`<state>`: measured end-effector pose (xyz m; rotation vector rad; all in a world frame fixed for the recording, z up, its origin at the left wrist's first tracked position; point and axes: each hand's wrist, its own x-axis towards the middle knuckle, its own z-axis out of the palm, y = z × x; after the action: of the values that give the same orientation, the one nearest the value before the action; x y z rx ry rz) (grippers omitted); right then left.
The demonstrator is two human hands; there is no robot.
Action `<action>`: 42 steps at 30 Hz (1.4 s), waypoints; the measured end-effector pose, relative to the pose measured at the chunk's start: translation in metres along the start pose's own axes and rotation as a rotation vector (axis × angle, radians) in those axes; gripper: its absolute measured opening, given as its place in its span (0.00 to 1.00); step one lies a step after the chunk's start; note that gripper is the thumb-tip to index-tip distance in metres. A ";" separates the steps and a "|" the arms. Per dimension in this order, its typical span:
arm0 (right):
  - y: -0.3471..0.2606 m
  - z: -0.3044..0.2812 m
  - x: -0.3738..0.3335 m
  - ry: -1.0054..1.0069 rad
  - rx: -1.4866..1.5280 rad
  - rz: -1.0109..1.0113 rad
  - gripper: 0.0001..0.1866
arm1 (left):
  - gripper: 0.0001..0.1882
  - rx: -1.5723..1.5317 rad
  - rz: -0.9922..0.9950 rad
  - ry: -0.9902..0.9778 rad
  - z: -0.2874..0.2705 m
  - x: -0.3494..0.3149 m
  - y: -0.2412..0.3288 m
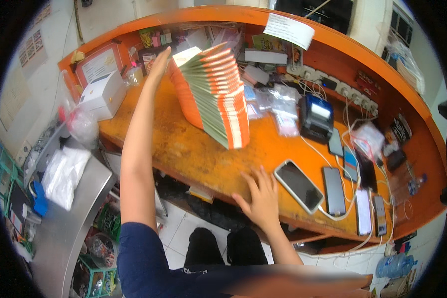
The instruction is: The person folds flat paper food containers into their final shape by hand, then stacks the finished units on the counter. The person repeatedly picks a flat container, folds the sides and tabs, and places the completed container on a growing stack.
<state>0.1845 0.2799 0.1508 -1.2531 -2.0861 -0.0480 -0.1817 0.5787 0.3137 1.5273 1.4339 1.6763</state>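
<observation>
An orange expanding file (213, 94), with grey-green pleats and rows of orange and white edges, stands tilted and fanned out on the orange wooden desk (184, 154). My left hand (159, 64) is stretched out at the file's upper left side, fingers straight and seemingly touching it; its thumb is hidden. At the desk's front edge, my right hand (261, 198) has its fingers spread and holds nothing. Close to its right lies a large phone (299, 186) in a pale case.
More phones (334, 191) and white charging cables lie on the right. Behind them are a black printer-like device (317, 118), clear plastic packets (285, 116) and a power strip (333, 85). A white box (103, 95) sits at the left end. A metal counter (67, 238) stands at far left.
</observation>
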 end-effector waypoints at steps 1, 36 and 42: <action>0.002 -0.001 0.000 -0.030 0.029 0.017 0.29 | 0.39 -0.080 -0.088 -0.054 0.002 0.001 -0.005; 0.014 0.020 0.315 -0.261 0.201 0.268 0.50 | 0.39 0.008 -0.418 -0.642 0.047 0.006 0.013; -0.008 0.009 0.338 -0.176 0.381 0.025 0.50 | 0.39 0.057 -0.446 -0.726 0.045 0.015 0.021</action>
<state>0.0744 0.5371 0.3408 -1.0780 -2.0982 0.4652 -0.1389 0.6007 0.3321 1.4771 1.2792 0.7122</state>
